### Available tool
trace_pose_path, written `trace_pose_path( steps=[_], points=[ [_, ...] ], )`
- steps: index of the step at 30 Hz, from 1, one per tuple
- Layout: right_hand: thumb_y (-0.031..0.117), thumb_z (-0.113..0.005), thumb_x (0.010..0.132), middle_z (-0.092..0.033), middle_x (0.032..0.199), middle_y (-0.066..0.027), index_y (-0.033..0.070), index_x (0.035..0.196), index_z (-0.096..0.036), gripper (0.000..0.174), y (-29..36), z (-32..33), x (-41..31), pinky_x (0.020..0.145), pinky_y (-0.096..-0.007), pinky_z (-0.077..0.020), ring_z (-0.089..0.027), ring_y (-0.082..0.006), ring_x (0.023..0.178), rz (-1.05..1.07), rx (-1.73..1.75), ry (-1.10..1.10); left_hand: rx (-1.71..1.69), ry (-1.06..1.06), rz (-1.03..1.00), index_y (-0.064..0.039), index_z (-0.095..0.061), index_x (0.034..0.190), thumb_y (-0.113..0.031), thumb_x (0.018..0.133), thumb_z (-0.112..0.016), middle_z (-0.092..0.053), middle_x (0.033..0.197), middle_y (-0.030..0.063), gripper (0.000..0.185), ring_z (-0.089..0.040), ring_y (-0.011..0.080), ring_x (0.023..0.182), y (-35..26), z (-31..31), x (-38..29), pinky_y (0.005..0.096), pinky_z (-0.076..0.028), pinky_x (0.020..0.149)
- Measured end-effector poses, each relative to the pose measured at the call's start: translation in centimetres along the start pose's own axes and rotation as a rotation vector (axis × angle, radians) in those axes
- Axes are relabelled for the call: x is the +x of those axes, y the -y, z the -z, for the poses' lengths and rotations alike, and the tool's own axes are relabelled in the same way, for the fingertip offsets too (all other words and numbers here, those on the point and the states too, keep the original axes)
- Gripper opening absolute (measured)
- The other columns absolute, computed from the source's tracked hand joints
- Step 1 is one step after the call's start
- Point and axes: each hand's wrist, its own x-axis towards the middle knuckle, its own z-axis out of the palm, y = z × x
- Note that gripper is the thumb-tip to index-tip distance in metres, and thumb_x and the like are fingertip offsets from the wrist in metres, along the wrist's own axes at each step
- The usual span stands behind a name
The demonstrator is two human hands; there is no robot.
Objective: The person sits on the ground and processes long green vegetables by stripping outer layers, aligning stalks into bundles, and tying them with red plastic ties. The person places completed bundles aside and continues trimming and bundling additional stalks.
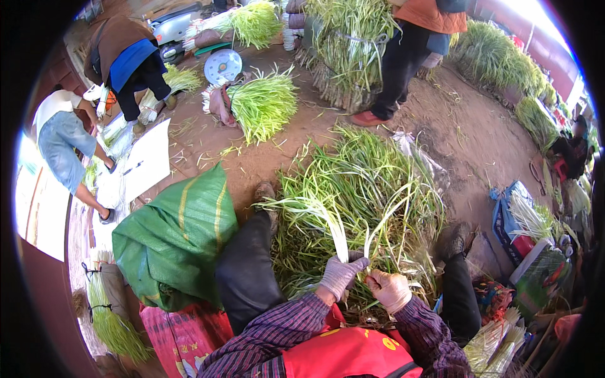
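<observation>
My left hand (341, 275), in a grey knitted glove, is closed around the pale lower stalks of a few garlic chives or similar leafy greens (336, 231), whose leaves fan up and to the left. Just to its right, my right hand (388, 287), in a light glove, has thumb and fingers pinched at the base of a thinner stalk (367, 245). The two hands nearly touch. Beneath and beyond them a large loose heap of long green leaves (354, 175) lies on the dirt floor between my legs. Dry outer leaves show near my right hand.
A green woven sack (175, 236) stands left of my leg, above a red bag (184, 330). Ahead are a tied bundle of greens (262, 101), a dial scale (223, 66) and a standing person (406, 56). Two people bend at the left. Bagged bundles (529, 217) lie at the right.
</observation>
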Motion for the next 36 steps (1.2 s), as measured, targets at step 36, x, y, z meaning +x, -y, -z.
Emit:
trace_pose_path(
  steps=[36],
  points=[
    [0.037, -0.055, 0.092, -0.059, 0.070, -0.0047, 0.008, 0.090, -0.059, 0.029, -11.1, -0.5, -6.4, 0.058, -0.0317, -0.0474, -0.057, -0.0209, 0.061, -0.428, 0.644, 0.226, -0.408, -0.047, -0.347, 0.000, -0.060, 0.078, -0.019, 0.092, -0.060, -0.036, 0.042, -0.0032, 0.024, -0.026, 0.0071, 0.029, -5.4, 4.0, 0.0, 0.0249, -0.019, 0.032]
  ],
)
